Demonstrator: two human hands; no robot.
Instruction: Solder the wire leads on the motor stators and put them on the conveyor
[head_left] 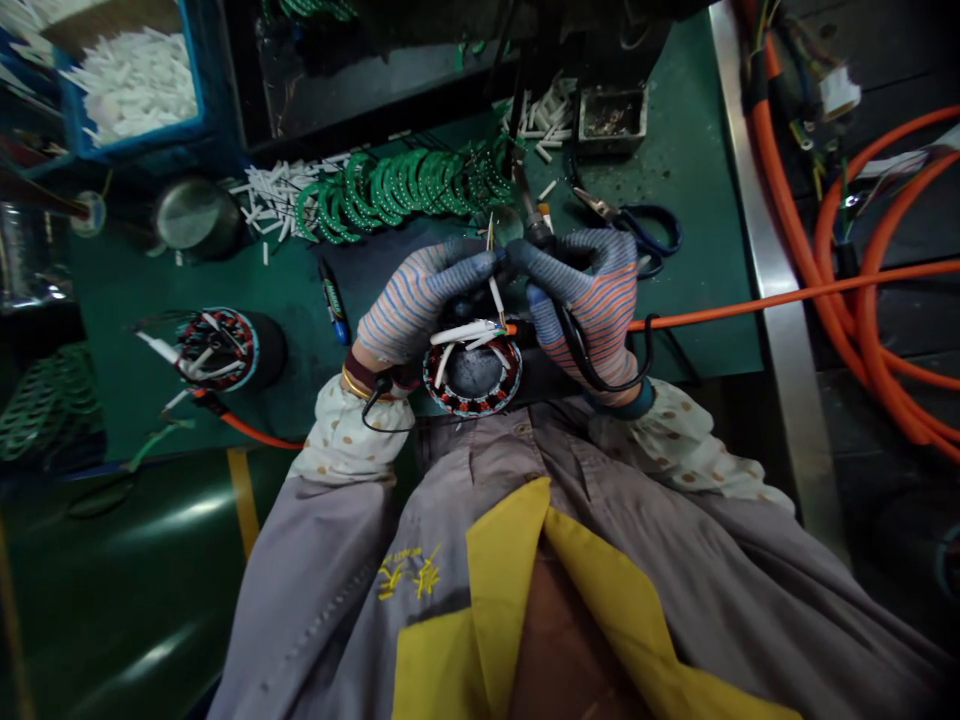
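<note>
A ring-shaped motor stator [472, 372] with red windings and white sleeves stands at the table's front edge, between my gloved hands. My left hand [435, 295] is pinched on a thin wire end [490, 235] just above the stator. My right hand [589, 295] is closed round a soldering iron [535, 215], whose dark cable loops over the wrist. Its thumb and forefinger reach close to my left fingertips. From the wire's lower part a white sleeve [496, 298] runs down to the stator. The fingertips hide the exact contact between iron and wire.
Green ring-shaped parts [405, 190] lie behind my hands beside loose white sleeves [274, 195]. Blue-handled pliers [649, 235] and a metal tray [613, 115] are at the right. A second stator [217, 350], a marker [334, 300] and a round tin [196, 218] stand left. An orange cable [712, 310] crosses the right side.
</note>
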